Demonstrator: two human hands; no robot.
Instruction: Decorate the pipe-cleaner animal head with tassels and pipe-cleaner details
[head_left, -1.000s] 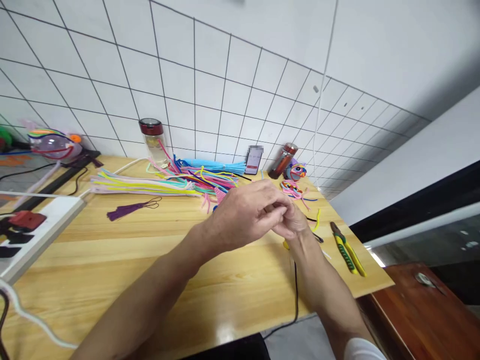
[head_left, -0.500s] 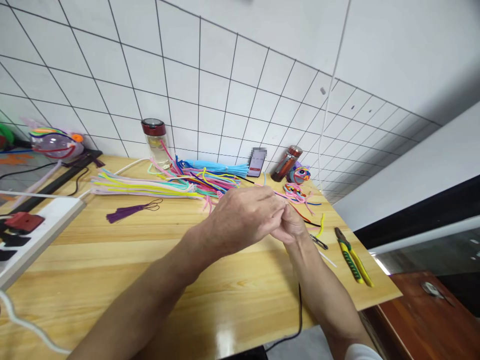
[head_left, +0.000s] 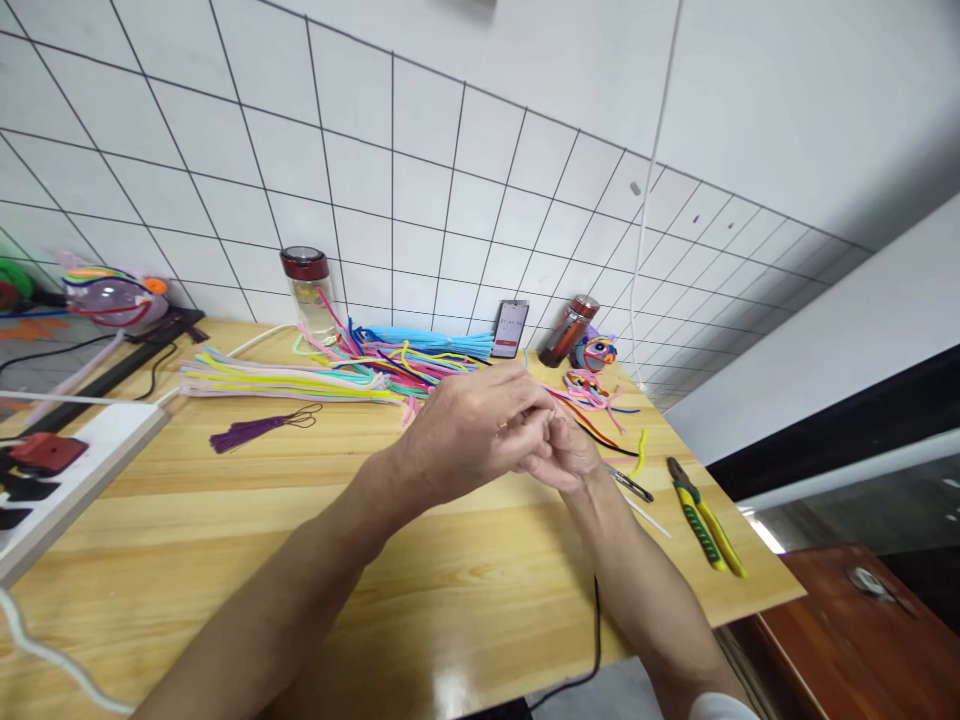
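My left hand [head_left: 480, 425] and my right hand [head_left: 564, 455] meet above the wooden table [head_left: 480, 570]. The fingers of both are curled and pressed together at the tips. Whatever they pinch is too small or too well hidden to make out. Just behind them lies a heap of colourful pipe cleaners [head_left: 405, 362], and a bundle of pale and yellow pipe cleaners [head_left: 292, 382] stretches to the left. Close to my right wrist are a slim metal tool [head_left: 631, 484], a white stick [head_left: 649, 518] and a short yellow pipe cleaner [head_left: 640, 453].
Yellow-green pliers [head_left: 701, 525] lie at the right. A purple tassel [head_left: 251, 430] and a white power strip [head_left: 82, 470] are on the left. Along the wall stand a glass bottle [head_left: 311, 300], a phone [head_left: 510, 330], a brown flask [head_left: 570, 332] and a decorated ball [head_left: 595, 350].
My left hand has shifted slightly left and turned, showing more of the fingers where the hands meet. My right hand stays against it. The view has tilted a little.
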